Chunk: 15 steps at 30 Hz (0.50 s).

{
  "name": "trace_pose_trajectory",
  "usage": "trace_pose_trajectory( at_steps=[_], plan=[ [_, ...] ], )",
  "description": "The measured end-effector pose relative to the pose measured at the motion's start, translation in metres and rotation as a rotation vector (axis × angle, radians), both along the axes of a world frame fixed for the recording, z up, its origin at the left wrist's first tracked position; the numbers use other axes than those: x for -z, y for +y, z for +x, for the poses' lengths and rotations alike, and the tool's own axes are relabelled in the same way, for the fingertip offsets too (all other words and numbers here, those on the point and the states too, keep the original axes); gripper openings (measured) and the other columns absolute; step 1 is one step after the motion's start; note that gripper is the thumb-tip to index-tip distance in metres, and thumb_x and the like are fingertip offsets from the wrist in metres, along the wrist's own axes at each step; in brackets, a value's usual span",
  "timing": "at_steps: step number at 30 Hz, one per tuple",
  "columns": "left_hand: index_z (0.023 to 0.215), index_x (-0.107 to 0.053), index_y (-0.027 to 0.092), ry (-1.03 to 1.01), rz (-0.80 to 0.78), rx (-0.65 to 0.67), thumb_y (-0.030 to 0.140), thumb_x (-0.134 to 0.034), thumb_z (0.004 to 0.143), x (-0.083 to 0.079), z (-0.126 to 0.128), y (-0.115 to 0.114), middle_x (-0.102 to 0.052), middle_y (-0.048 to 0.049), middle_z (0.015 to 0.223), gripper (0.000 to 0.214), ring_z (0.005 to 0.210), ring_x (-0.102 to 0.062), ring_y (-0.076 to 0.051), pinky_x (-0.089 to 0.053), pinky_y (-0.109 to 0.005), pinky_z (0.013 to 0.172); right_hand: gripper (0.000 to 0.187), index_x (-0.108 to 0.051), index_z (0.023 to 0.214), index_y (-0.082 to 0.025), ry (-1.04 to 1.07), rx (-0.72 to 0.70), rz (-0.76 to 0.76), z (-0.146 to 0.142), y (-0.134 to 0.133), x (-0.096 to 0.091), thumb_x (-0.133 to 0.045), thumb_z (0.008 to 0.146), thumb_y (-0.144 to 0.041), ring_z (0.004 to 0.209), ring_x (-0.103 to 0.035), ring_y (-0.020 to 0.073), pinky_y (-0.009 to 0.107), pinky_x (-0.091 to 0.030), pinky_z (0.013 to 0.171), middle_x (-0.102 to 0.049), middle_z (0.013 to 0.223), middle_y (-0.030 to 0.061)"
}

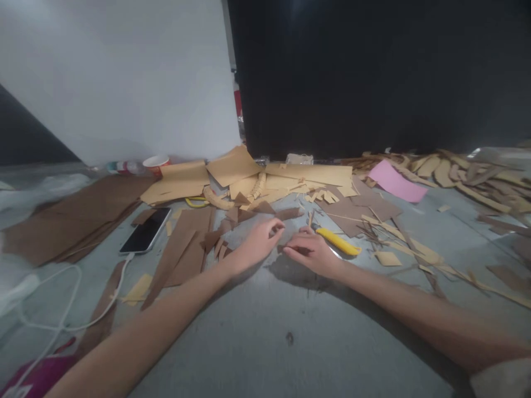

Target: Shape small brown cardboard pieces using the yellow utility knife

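Observation:
My left hand (262, 239) is over the grey work surface (257, 342), its fingers curled in toward the thumb. Close to its right is my right hand (312, 251), with thumb and fingers drawn together. Something small and dark may lie between the fingertips, but I cannot make it out. A yellow-handled cutter (338, 241) lies just beyond my right hand, partly hidden by it. Small dark brown offcuts (213, 239) are scattered by my left wrist, and a curved brown piece (289, 214) lies behind both hands.
A phone (146, 231) with a white cable (124, 276) lies at left, near stacked brown sheets (83, 213). Tan sheets (307, 174) and a paper cup (156, 164) stand at the back. Thin strips (410, 249), a pink sheet (396, 181) and piled curved pieces (464, 174) cover the right.

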State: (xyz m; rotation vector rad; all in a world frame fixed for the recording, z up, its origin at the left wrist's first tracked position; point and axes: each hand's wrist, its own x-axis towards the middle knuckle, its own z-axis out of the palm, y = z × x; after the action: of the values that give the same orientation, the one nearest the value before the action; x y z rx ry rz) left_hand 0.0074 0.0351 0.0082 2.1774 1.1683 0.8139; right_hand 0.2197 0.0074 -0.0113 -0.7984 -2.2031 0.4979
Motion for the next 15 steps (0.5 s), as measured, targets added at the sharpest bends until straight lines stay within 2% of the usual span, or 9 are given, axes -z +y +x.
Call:
trace_pose_trajectory(
  at_steps=[3,6,8,10,15],
  plan=[
    [0.129,-0.066,0.02,0.24,0.221,0.052,0.028,-0.056,0.103,0.004,0.011,0.02,-0.068,-0.013,0.133,0.029,0.13,-0.058,-0.031,-0.044,-0.042,0.11,0.026,-0.064,0.081,-0.024,-0.082,-0.046,0.129,0.001,-0.001,0.0,-0.055,0.104,-0.028,0.07,-0.057,0.0167,0.041,-0.04,0.092,-0.065,0.072,-0.0015],
    [0.137,-0.059,0.015,0.452,0.374,0.059,0.027,-0.057,0.104,0.01,0.028,0.036,-0.061,-0.0168,0.141,0.035,0.137,-0.05,-0.033,-0.039,-0.045,0.116,0.019,-0.059,0.077,-0.023,-0.188,-0.104,0.217,0.003,-0.006,-0.004,-0.055,0.096,-0.02,0.074,-0.056,0.0178,0.039,-0.038,0.088,-0.062,0.075,0.0],
    [0.134,-0.06,0.01,0.526,0.383,0.001,0.023,-0.056,0.103,0.012,0.04,0.046,-0.063,-0.0212,0.133,0.033,0.131,-0.053,-0.035,-0.041,-0.049,0.112,0.017,-0.054,0.075,-0.022,-0.249,-0.154,0.254,0.004,-0.009,-0.007,-0.055,0.091,-0.018,0.073,-0.052,0.0175,0.038,-0.036,0.086,-0.06,0.074,-0.0002],
    [0.127,-0.064,0.01,0.54,0.384,0.008,0.019,-0.054,0.103,0.013,0.051,0.055,-0.065,-0.0213,0.124,0.028,0.126,-0.055,-0.036,-0.042,-0.05,0.109,0.016,-0.051,0.074,-0.022,-0.3,-0.202,0.265,0.004,-0.01,-0.008,-0.056,0.088,-0.017,0.071,-0.048,0.0168,0.037,-0.035,0.084,-0.058,0.073,-0.0007],
    [0.111,-0.07,0.01,0.52,0.382,0.0,0.011,-0.052,0.102,0.007,0.066,0.072,-0.063,-0.0221,0.128,0.02,0.133,-0.051,-0.038,-0.04,-0.051,0.111,0.015,-0.053,0.077,-0.021,-0.396,-0.225,0.201,0.0,-0.009,-0.005,-0.057,0.09,-0.016,0.073,-0.049,0.0154,0.036,-0.034,0.086,-0.059,0.077,-0.0008]
  ],
)
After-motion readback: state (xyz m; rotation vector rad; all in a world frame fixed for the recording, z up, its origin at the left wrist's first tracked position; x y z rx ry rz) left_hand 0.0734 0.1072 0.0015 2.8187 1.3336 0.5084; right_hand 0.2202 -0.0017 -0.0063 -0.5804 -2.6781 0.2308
